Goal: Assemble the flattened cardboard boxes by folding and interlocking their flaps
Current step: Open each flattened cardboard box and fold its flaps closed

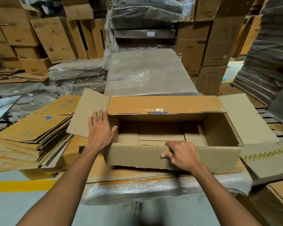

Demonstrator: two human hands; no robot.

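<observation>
Right hand pinches the box wall; left hand lies flat, fingers straight, on the flap.

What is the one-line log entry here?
box open-topped | left hand flat on left flap | right hand grips near wall | bottom flaps folded

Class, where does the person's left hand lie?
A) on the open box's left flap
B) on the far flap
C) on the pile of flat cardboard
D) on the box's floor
A: the left hand lies flat, fingers straight, on the left flap of the box.
</observation>
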